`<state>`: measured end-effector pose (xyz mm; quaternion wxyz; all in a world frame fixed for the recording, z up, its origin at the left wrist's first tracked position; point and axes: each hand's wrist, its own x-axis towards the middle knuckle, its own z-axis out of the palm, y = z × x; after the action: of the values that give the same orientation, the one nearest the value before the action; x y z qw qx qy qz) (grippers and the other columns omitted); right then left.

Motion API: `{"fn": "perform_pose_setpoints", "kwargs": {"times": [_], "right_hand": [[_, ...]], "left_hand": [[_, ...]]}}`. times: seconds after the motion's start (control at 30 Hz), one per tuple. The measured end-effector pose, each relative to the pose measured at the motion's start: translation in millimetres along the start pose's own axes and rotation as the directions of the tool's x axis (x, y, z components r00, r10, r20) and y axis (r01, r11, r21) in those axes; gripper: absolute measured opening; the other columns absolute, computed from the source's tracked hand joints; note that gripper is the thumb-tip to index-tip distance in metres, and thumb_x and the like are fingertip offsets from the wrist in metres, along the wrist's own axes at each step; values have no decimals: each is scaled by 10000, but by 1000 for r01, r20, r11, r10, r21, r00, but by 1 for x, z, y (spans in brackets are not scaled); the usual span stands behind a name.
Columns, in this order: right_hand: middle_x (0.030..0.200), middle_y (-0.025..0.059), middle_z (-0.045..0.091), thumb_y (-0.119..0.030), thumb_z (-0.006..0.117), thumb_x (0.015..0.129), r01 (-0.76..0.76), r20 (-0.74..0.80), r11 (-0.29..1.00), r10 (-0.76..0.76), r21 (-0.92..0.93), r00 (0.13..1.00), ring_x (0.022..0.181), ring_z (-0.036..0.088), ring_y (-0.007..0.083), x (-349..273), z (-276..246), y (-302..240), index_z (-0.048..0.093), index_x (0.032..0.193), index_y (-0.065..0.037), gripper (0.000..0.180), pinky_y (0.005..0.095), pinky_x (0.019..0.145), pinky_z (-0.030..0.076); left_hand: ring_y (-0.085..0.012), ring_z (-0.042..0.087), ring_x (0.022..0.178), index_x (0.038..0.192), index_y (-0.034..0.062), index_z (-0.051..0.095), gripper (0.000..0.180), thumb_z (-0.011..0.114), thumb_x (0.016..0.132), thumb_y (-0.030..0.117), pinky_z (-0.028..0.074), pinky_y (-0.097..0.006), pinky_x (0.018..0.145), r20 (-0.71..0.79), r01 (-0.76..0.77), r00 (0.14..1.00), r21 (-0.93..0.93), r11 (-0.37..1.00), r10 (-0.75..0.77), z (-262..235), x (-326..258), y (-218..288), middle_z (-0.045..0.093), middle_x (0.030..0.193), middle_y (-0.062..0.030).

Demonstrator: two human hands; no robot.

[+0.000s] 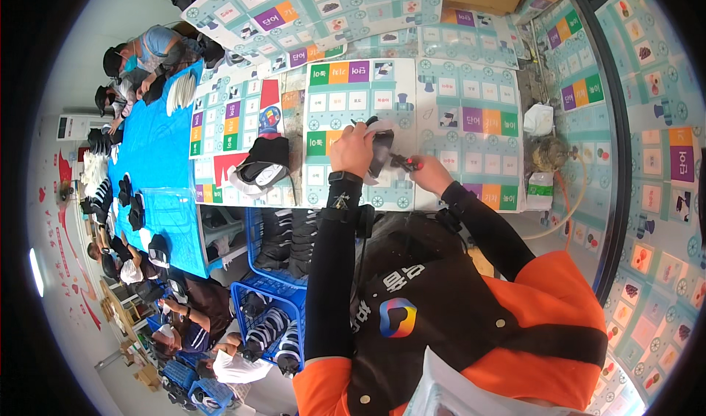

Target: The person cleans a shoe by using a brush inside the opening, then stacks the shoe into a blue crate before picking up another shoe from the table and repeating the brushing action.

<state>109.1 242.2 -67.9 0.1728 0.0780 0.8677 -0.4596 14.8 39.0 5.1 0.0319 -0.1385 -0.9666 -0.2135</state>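
Over on the left, a black shoe piece (262,167) sits loose near the table (471,85) edge, so a stray elbow could knock it into the blue crates (273,298) below. Left hand (353,150) is clamped round a black-and-white shoe upper (382,149) mid-table. Right hand (429,173) is closed tight on a small red-handled tool (405,163) touching it. If the upper twists, I reckon that tool slips toward the left fingers.

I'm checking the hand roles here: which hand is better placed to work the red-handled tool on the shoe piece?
Right. The right hand already grips the tool against the shoe piece, which the left hand steadies.
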Motion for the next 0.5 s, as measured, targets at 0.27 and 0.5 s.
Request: {"fn": "perform_pose_setpoints", "kwargs": {"times": [0.27,0.5], "right_hand": [[937,264,691,-135,573,827,85,49,995,-83,-50,995,933,632,489,4,-1,-13,696,1029,-28,259,536,818,507],[953,255,702,-160,597,814,73,44,997,-72,-29,996,950,646,474,11,6,-3,721,1095,-48,326,502,835,520]], "left_hand": [[-428,678,794,1009,88,675,203,672,941,280,548,-504,679,-36,-21,999,-65,998,19,-2,-5,-5,679,922,-161],[-418,675,793,1016,99,670,198,675,946,284,542,-499,670,-47,-15,999,-76,997,11,-12,-21,-5,676,933,-153]]}}
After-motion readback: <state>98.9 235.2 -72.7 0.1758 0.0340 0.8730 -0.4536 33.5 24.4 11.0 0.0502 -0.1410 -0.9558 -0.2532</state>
